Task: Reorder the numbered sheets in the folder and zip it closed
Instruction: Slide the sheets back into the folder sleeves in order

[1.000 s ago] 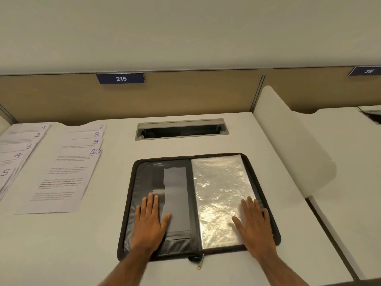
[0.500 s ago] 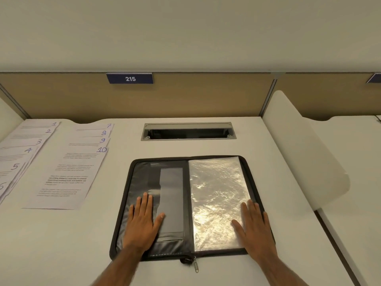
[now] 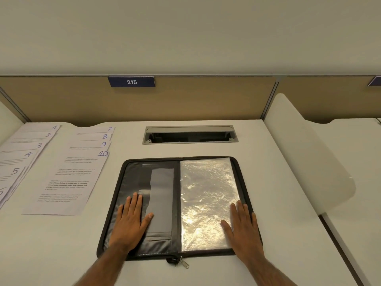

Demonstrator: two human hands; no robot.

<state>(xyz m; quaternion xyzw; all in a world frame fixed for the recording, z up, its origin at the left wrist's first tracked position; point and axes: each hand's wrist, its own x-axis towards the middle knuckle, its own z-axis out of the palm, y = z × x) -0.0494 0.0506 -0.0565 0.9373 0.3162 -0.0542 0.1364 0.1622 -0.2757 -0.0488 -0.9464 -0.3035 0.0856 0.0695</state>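
Note:
A black zip folder [image 3: 121, 178] lies open on the white desk in front of me. Its left half is a dark inner pocket panel; its right half shows shiny clear plastic sleeves [image 3: 206, 193]. My left hand [image 3: 131, 221] rests flat on the left half, fingers straight. My right hand [image 3: 244, 230] rests flat on the sleeves' lower right corner. The zipper pull [image 3: 184, 263] hangs at the near edge by the spine. Numbered sheets lie fanned at the left: one stack [image 3: 68, 182] showing 7 to 10, another stack [image 3: 18, 159] showing 1 to 6.
A grey cable slot [image 3: 190, 134] is cut into the desk behind the folder. A tan partition with a blue "215" label [image 3: 131, 81] stands at the back. A white rounded divider panel [image 3: 305, 157] rises at the desk's right edge.
The view shifted slightly, placing the folder more to the centre. Both hands stay flat on the folder in the same places.

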